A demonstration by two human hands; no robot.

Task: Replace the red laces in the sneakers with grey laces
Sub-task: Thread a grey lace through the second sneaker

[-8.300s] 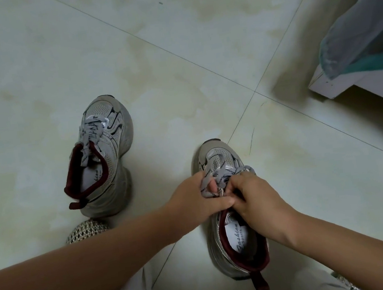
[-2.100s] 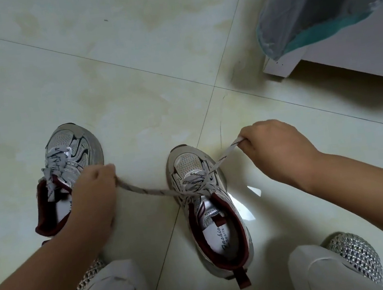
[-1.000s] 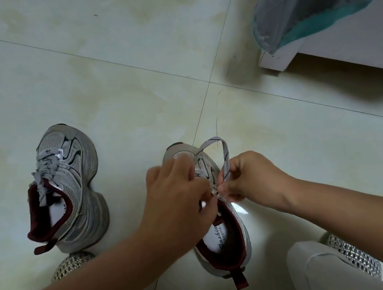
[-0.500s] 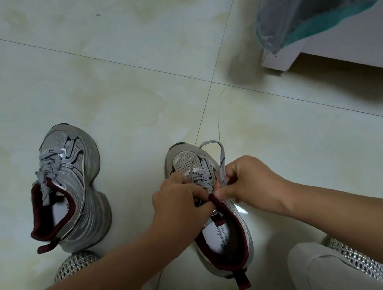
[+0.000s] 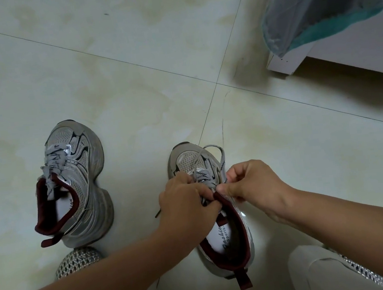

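Low in the middle of the frame, both hands work at the top eyelets of the near sneaker [image 5: 222, 225], which stands on the tiled floor [image 5: 129, 80] with its toe pointing up the picture. The right hand [image 5: 250, 183] has its fingers curled, thumb and forefinger pinching the grey lace [image 5: 221, 162] just beside the dark red collar; a loop of that lace arches over the toe box above the knuckles. The left hand [image 5: 183, 201] is also curled over the lacing, but what exactly its fingertips hold is hidden under the hand; it probably pins the other strand or the tongue.

The lace looks flat, woven, soft and very light, so it will twist and flop rather than push through a hole. I judge the best hold to be close to the stiff tip, or right at the eyelet where slack can be drawn a little at a time. A dark lace tip [image 5: 158, 213] pokes out on the floor left of the left hand.

The shoe itself seems light with a chunky sole, liable to slide on smooth tile unless steadied.

The second sneaker [image 5: 75, 188], at centre left, already carries grey lacing.
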